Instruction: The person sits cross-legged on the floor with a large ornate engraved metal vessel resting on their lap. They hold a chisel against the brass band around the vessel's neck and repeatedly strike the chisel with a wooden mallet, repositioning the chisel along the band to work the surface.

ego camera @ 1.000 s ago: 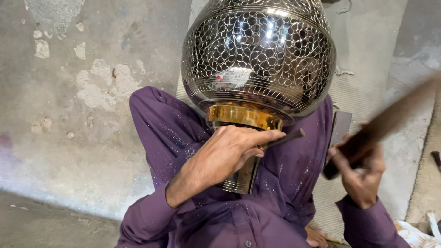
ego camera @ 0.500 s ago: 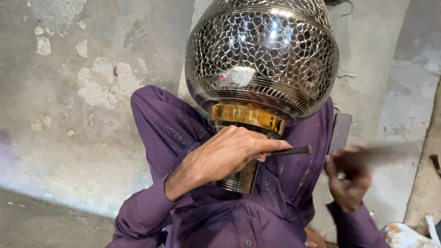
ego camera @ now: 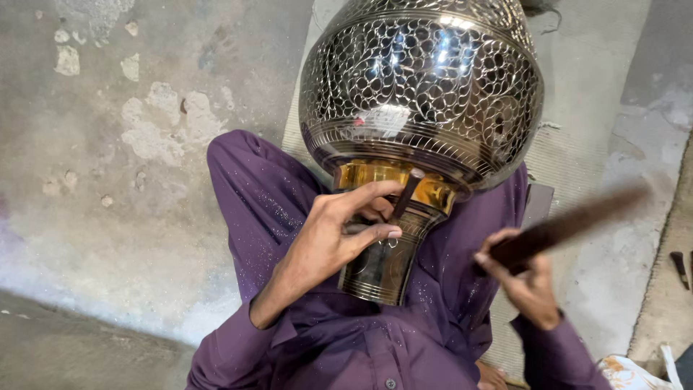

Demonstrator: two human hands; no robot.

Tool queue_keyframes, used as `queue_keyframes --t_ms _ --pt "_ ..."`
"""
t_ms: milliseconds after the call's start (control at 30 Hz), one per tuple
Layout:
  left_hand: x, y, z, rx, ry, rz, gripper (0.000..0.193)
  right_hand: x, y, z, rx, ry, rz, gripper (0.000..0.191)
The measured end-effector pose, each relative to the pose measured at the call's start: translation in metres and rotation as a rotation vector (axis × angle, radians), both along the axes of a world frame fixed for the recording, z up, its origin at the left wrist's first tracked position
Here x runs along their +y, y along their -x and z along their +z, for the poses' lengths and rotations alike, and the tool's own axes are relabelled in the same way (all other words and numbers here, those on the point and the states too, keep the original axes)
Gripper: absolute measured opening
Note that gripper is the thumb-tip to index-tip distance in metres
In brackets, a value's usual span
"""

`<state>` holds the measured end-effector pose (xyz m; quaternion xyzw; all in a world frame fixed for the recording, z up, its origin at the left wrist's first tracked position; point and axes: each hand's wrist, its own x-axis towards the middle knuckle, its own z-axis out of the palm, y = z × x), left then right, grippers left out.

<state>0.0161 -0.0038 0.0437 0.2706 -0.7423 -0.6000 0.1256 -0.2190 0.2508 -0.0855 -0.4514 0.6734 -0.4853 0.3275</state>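
A large round engraved metal vessel (ego camera: pixel 422 87) with a brass-coloured collar (ego camera: pixel 364 175) and a dark engraved neck (ego camera: pixel 382 267) lies across my lap, neck toward me. My left hand (ego camera: pixel 339 235) holds a thin dark chisel (ego camera: pixel 406 189) with its tip against the collar. Off to the right, my right hand (ego camera: pixel 523 278) grips a long dark wooden mallet (ego camera: pixel 570 224), which is raised and motion-blurred. I wear purple clothing dusted with metal specks.
Beneath the vessel lies a woven mat (ego camera: pixel 577 159). A stained, patchy concrete floor (ego camera: pixel 108 180) spreads out to the left. A small dark tool (ego camera: pixel 678 266) lies at the right edge, and a white cloth or bag (ego camera: pixel 628 372) shows at the bottom right.
The mallet swung down toward the chisel and has come back up to the right. The chisel is tilted more upright against the collar. The left hand stays at the neck.
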Motion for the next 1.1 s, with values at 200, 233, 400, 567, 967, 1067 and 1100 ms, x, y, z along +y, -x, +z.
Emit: queue_keyframes --t_ms 200,233,400,567,967,1067,1100 --pt "-0.003 0.001 0.001 0.092 0.092 -0.080 0.060 -0.011 0.054 0.065 0.149 -0.096 -0.120 0.045" --pt "-0.003 0.002 0.002 0.091 0.097 -0.083 0.059 -0.018 0.058 0.079 0.182 -0.157 -0.146 0.053" --pt "-0.002 0.005 0.006 0.070 0.094 -0.083 0.057 -0.053 0.075 0.152 0.672 -0.152 0.083 0.057" --pt "0.003 0.004 0.009 0.029 0.083 0.006 0.055 -0.089 0.076 0.180 0.764 -0.325 0.219 0.071" --pt "0.023 -0.001 0.010 -0.011 -0.037 0.231 0.053 -0.121 0.088 0.183 0.945 -0.294 0.430 0.068" --pt "0.029 -0.002 0.008 -0.030 -0.059 0.307 0.054 -0.127 0.093 0.178 0.965 -0.348 0.393 0.068" --pt "0.031 -0.002 0.007 -0.030 -0.063 0.331 0.055 -0.130 0.092 0.176 0.970 -0.358 0.355 0.064"
